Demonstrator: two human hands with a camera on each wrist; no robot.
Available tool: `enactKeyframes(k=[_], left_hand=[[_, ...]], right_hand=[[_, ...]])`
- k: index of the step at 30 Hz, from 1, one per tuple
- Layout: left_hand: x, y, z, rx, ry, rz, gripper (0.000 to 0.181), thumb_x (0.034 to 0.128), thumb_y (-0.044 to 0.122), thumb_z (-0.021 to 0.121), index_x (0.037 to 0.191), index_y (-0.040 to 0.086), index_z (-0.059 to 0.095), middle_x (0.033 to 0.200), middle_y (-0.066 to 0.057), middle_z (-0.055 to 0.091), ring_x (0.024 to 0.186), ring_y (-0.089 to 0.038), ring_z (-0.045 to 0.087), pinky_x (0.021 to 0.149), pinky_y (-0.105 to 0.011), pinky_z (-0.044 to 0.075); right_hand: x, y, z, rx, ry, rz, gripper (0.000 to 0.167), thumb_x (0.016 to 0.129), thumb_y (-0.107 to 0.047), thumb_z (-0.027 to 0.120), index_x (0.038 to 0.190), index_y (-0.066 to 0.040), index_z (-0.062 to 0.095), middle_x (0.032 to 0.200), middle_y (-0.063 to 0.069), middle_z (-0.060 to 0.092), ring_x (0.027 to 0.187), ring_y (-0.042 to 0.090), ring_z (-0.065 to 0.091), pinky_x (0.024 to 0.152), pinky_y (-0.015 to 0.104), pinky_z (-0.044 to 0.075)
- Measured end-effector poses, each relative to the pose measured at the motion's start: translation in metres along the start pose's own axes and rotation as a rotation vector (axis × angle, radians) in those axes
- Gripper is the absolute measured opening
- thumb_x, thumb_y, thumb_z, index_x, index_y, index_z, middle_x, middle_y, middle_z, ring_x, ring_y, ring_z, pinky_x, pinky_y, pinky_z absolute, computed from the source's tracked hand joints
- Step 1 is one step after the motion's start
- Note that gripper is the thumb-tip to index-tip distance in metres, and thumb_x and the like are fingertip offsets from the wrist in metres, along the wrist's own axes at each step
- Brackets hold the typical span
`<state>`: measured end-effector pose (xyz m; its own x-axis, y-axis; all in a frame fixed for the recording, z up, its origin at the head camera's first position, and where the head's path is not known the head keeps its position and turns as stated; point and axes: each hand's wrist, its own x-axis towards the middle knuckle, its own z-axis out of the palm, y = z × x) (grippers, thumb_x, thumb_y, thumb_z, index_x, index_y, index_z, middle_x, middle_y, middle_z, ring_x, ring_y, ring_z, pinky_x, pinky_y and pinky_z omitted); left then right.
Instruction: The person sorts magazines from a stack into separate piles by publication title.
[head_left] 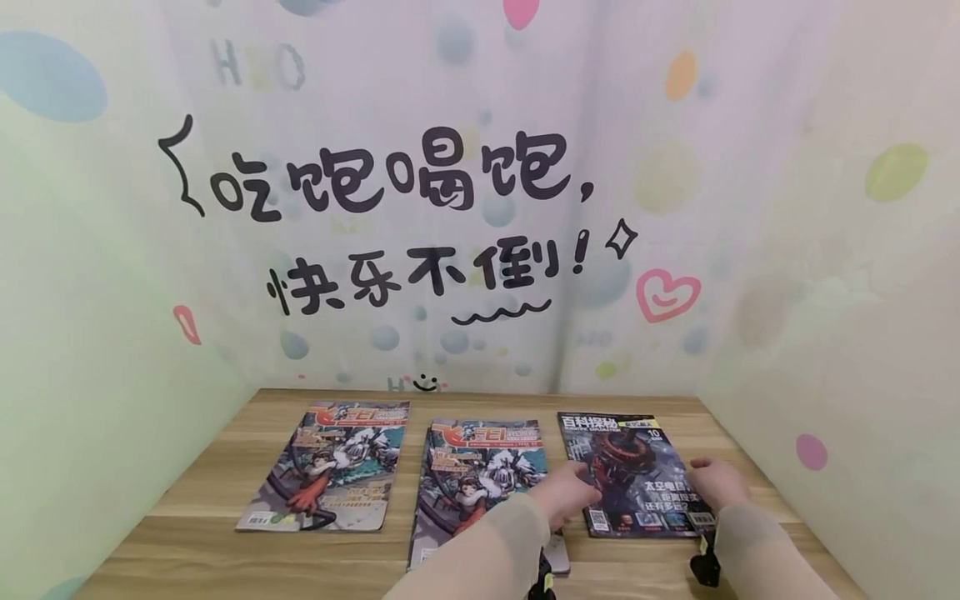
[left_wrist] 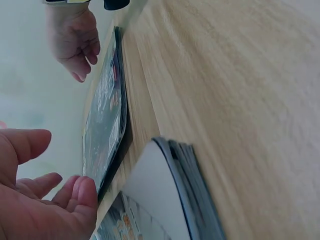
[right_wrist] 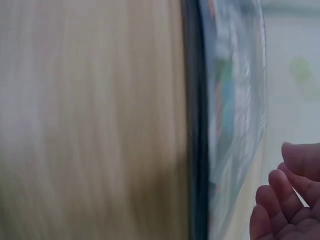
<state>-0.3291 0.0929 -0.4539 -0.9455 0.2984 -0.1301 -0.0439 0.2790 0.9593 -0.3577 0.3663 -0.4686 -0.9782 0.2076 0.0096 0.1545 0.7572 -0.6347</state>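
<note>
A dark magazine (head_left: 626, 462) with a robot-like machine on its cover lies flat at the table's right. By its left edge is my left hand (head_left: 562, 493), fingers loosely bent and holding nothing; whether the fingertips touch the magazine is hard to tell. My right hand (head_left: 717, 483) hovers at the magazine's right edge. In the right wrist view, the right hand's fingers (right_wrist: 281, 192) are loosely bent and apart from the blurred magazine (right_wrist: 230, 110). Partly under my left forearm in the head view lies a middle magazine (head_left: 480, 475) with a red-clad figure on its cover.
A left magazine (head_left: 330, 467) with the same cover as the middle one lies tilted on the wooden table (head_left: 187, 500). Printed curtains stand behind and along both sides, with black lettering (head_left: 420, 183) on the back one.
</note>
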Motion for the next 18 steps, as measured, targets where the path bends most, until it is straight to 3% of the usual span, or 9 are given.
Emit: enactKeyframes(k=[2, 4, 5, 10, 18], left_hand=[[0.0, -0.001, -0.005, 0.0, 0.004, 0.002, 0.054, 0.0862, 0.009, 0.067, 0.137, 0.002, 0.049, 0.12, -0.017, 0.058, 0.085, -0.026, 0.059, 0.073, -0.048, 0.051], [0.001, -0.003, -0.011, 0.003, 0.015, 0.009, 0.053, 0.0864, 0.012, 0.068, 0.136, 0.003, 0.051, 0.129, -0.019, 0.054, 0.109, -0.035, 0.055, 0.089, -0.058, 0.045], [0.001, -0.005, -0.015, 0.001, 0.018, 0.014, 0.053, 0.0868, 0.013, 0.068, 0.136, 0.003, 0.051, 0.13, -0.02, 0.053, 0.113, -0.038, 0.054, 0.092, -0.06, 0.044], [0.001, -0.013, -0.035, 0.012, 0.041, 0.039, 0.051, 0.0881, 0.012, 0.066, 0.136, 0.003, 0.05, 0.133, -0.019, 0.052, 0.113, -0.037, 0.055, 0.094, -0.054, 0.044], [-0.004, -0.018, -0.067, 0.046, 0.017, 0.073, 0.045, 0.0911, 0.014, 0.063, 0.133, 0.001, 0.053, 0.112, -0.009, 0.062, 0.094, -0.024, 0.061, 0.085, -0.045, 0.05]], right_hand=[[-0.001, -0.007, 0.004, 0.052, 0.006, -0.002, 0.049, 0.088, -0.017, 0.057, 0.124, 0.016, 0.05, 0.122, 0.038, 0.05, 0.104, 0.047, 0.051, 0.086, 0.054, 0.044], [-0.003, -0.018, 0.008, 0.083, 0.014, -0.009, 0.049, 0.089, -0.015, 0.056, 0.126, 0.017, 0.049, 0.122, 0.037, 0.051, 0.103, 0.045, 0.053, 0.083, 0.053, 0.046], [-0.004, -0.023, 0.011, 0.098, 0.017, -0.018, 0.049, 0.09, -0.015, 0.056, 0.126, 0.017, 0.048, 0.122, 0.038, 0.051, 0.102, 0.045, 0.054, 0.082, 0.052, 0.046], [-0.01, -0.047, 0.024, 0.146, 0.02, -0.051, 0.046, 0.093, -0.014, 0.056, 0.128, 0.015, 0.048, 0.126, 0.037, 0.049, 0.106, 0.046, 0.053, 0.085, 0.053, 0.046], [-0.016, -0.076, 0.054, 0.146, 0.016, -0.079, 0.042, 0.091, -0.016, 0.061, 0.123, 0.011, 0.056, 0.12, 0.03, 0.057, 0.103, 0.04, 0.057, 0.085, 0.052, 0.047]])
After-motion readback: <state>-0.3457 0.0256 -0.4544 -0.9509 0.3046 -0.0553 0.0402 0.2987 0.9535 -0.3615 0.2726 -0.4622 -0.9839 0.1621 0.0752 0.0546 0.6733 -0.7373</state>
